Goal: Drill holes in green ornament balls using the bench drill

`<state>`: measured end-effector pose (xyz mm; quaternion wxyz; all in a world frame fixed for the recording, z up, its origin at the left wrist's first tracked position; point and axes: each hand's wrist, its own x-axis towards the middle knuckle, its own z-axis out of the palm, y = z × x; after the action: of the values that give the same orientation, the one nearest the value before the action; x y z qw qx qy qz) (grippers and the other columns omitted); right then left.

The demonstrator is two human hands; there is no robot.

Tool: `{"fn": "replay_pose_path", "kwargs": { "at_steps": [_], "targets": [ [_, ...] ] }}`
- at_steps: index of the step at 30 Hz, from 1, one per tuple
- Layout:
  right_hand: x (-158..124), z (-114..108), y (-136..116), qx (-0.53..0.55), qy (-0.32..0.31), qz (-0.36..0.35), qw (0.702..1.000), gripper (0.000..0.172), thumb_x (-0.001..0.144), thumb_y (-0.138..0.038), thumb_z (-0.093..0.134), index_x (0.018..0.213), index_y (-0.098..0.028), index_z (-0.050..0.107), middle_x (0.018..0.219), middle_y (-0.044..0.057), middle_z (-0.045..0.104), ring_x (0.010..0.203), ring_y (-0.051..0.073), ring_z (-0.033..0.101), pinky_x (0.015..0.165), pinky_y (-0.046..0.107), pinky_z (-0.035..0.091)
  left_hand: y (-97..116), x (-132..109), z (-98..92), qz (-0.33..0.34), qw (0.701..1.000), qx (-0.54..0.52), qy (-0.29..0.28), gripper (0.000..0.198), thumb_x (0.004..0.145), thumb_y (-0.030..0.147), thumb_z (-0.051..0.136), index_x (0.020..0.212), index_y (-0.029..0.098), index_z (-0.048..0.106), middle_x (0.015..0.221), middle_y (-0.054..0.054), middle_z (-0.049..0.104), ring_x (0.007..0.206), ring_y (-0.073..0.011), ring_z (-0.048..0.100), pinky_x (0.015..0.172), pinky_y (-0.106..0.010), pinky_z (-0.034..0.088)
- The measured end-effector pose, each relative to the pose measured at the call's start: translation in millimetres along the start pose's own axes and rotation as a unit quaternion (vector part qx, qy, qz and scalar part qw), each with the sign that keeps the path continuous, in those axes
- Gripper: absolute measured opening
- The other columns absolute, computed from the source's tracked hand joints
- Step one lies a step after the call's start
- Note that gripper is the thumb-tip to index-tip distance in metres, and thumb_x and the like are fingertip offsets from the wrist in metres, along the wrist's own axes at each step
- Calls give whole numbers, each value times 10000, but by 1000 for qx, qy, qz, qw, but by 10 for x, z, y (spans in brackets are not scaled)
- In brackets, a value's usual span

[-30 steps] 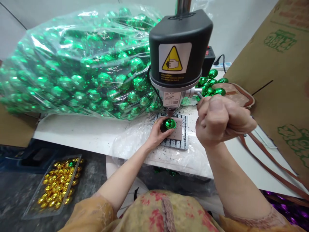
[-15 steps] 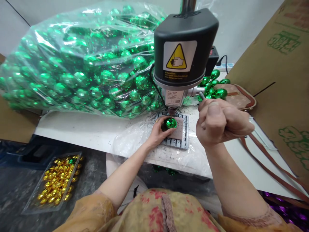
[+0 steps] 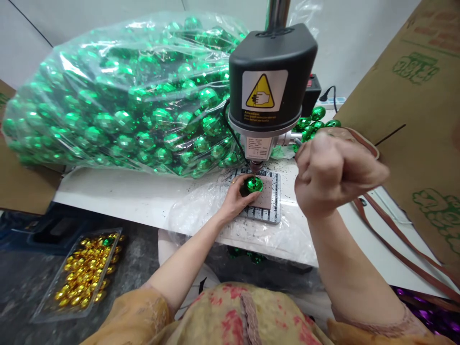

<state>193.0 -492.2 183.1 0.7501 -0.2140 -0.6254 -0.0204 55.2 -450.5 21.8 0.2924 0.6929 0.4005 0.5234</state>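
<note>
My left hand (image 3: pixel 242 194) curls its thumb and fingers around a shiny green faceted ball (image 3: pixel 255 185). The ball rests on a small brown board on the metal base plate (image 3: pixel 275 203) of a drill press (image 3: pixel 273 81). Right above the ball is the chuck (image 3: pixel 256 166) with its bit; whether the bit touches the ball I cannot tell. On the right, my right hand (image 3: pixel 336 175) is a fist at the end of the press's lever (image 3: pixel 295 139), whose grip it hides.
A large clear bag of green balls (image 3: pixel 125 105) fills the table's left side. Loose green balls (image 3: pixel 318 115) and a brown-strapped bag (image 3: pixel 362 139) lie behind my right hand. Cardboard (image 3: pixel 406 143) stands at right. Below left sits a clear tray of gold balls (image 3: pixel 84 268). Dark shavings dot the table.
My right fist has risen slightly and shifted a little right. My left hand and the green ball stay in place under the chuck. The view has tilted slightly.
</note>
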Motion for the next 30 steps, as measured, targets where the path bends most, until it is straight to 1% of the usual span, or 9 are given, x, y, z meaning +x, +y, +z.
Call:
{"fn": "replay_pose_path", "kwargs": {
  "at_steps": [3,6,9,14,18,20,23,27,30],
  "targets": [
    [211,107,-72,102,102,12,989,462,832,-106,584,476,-216,311,412,-63,291,354,74,307,394,291,193,22,3,23,-1,1000,11,12,518,771,375,752,1228,218,568,1235,-93,612,1159,-252,567,1029,-416,432],
    [339,166,-74,107,102,21,989,460,839,-94,584,471,-224,341,400,-61,319,353,75,304,400,297,205,96,-105,20,0,997,45,62,513,775,393,745,1226,222,571,1199,-96,636,1124,-257,593,995,-427,468],
    [357,164,-83,90,93,14,992,465,865,-72,541,482,-228,329,417,-59,327,374,75,327,440,295,213,210,-433,-49,30,990,103,93,457,802,417,713,1208,238,602,1166,-100,639,1095,-260,609,958,-432,501],
    [329,154,-136,84,85,19,993,465,896,-70,507,507,-227,308,462,-62,317,394,64,326,482,296,225,288,-1234,-185,186,952,159,-183,295,795,406,711,1087,363,707,1235,-65,638,836,-203,655,708,-350,569],
    [320,152,-120,64,89,22,994,472,899,-81,523,514,-223,290,474,-66,287,395,54,316,458,278,235,68,-1604,-139,347,843,261,-318,435,881,244,574,1272,435,585,1252,-88,648,743,-180,638,605,-295,523],
    [314,145,-98,33,83,34,995,481,922,-132,523,530,-222,259,488,-64,284,406,47,320,450,264,258,-76,-1645,-83,321,804,349,-358,518,876,196,543,1360,377,513,1237,-103,653,802,-210,653,614,-301,518],
    [299,135,-72,-7,69,41,997,490,954,-251,503,559,-223,215,503,-61,281,424,43,316,451,253,281,-150,-1602,26,266,794,394,-379,569,849,146,508,1398,293,477,1117,-97,693,827,-236,662,598,-313,505],
    [288,136,-62,11,57,50,997,477,955,-276,495,575,-219,212,524,-60,253,445,48,296,463,252,279,133,-1381,298,363,812,280,-362,333,915,196,440,1181,280,622,953,-79,707,626,-177,598,511,-306,437],
    [294,135,-60,54,56,41,996,463,941,-203,511,574,-216,229,528,-63,244,455,47,287,472,252,272,451,-959,656,347,866,213,-289,263,925,198,434,1064,244,653,807,-70,671,655,-202,587,557,-331,452]
  ]
}}
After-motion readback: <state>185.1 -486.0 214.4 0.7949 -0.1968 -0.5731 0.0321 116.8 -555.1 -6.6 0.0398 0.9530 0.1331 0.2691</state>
